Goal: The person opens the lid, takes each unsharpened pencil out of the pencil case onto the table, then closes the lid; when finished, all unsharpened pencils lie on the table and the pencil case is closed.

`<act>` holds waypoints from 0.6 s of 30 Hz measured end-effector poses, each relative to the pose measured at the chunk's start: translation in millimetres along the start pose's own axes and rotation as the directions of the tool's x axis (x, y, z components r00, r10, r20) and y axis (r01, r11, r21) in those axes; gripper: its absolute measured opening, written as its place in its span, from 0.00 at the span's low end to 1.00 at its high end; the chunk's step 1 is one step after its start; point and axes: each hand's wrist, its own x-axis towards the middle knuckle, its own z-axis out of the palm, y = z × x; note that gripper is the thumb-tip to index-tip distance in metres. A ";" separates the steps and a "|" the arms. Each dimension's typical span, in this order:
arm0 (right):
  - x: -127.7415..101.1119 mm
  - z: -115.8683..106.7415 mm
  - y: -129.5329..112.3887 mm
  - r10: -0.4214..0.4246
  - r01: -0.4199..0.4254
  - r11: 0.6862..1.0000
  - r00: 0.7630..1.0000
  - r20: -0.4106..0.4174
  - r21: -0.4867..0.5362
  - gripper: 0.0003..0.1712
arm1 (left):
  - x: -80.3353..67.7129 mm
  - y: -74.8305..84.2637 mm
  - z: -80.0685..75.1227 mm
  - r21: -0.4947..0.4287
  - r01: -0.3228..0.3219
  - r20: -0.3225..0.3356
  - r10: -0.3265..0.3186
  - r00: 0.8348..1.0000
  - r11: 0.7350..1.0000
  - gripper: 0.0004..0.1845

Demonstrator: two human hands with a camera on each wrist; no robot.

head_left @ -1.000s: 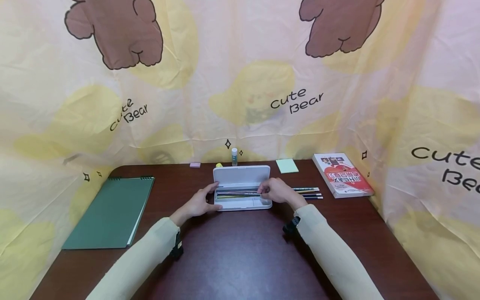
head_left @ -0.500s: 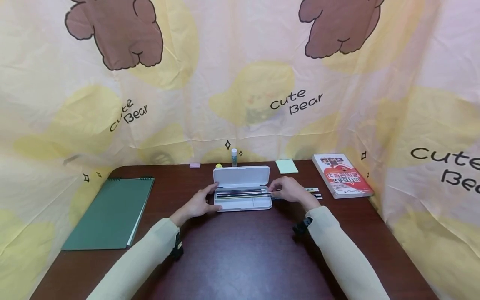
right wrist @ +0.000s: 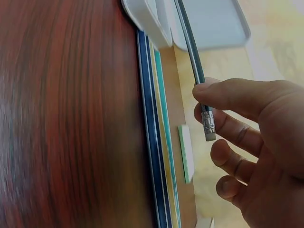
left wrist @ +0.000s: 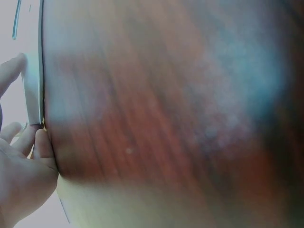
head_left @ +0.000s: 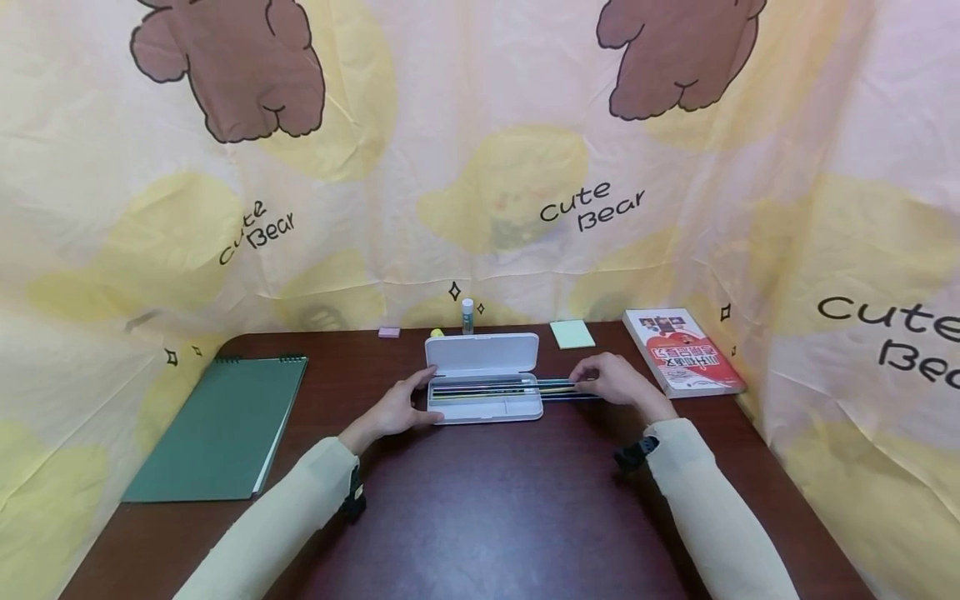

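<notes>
A white pencil case (head_left: pixel 467 411) lies on the table with its lid (head_left: pixel 482 355) raised at the back and several pencils inside its rear compartment. My left hand (head_left: pixel 393 410) holds the case's left end, thumb at the front corner and fingers at the back. To the right of the case, my right hand (head_left: pixel 617 382) pinches a dark pencil (right wrist: pixel 192 50) near its metal ferrule, between thumb and index finger; the eraser sticks out past the fingertips. That pencil slants up from the case. Below it, blue, yellow and teal pencils (right wrist: pixel 155 109) lie on the table beside the case.
A green spiral notebook (head_left: pixel 225 429) lies at the left. Behind the case are a pink eraser (head_left: pixel 388 332), a small yellow object (head_left: pixel 437 333) and an upright glue stick (head_left: pixel 468 317). Green sticky notes (head_left: pixel 572 334) and a book (head_left: pixel 684 352) lie at the back right.
My right hand has moved rightward from over the case to beyond its right end, drawing the pinched pencil along. The left hand has stayed on the case.
</notes>
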 end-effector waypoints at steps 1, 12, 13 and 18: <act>-1.5 -1.3 2.8 0.005 -0.005 1.000 1.000 -0.003 0.000 0.08 | -0.2 -0.1 0.1 0.000 0.001 0.000 -0.001 1.000 1.000 0.52; -22.4 -14.4 32.1 0.086 -0.086 0.996 0.996 -0.006 0.015 0.08 | -0.5 0.2 -1.3 0.005 0.011 0.008 -0.011 1.000 1.000 0.51; -24.4 -15.9 34.9 0.084 -0.084 0.996 0.996 -0.002 0.023 0.08 | -0.8 0.6 -1.3 0.003 0.009 0.008 -0.009 1.000 1.000 0.51; -33.8 -22.6 46.6 0.105 -0.105 0.994 0.995 0.003 0.043 0.09 | -1.4 2.1 -1.7 -0.002 0.009 0.011 -0.009 1.000 1.000 0.51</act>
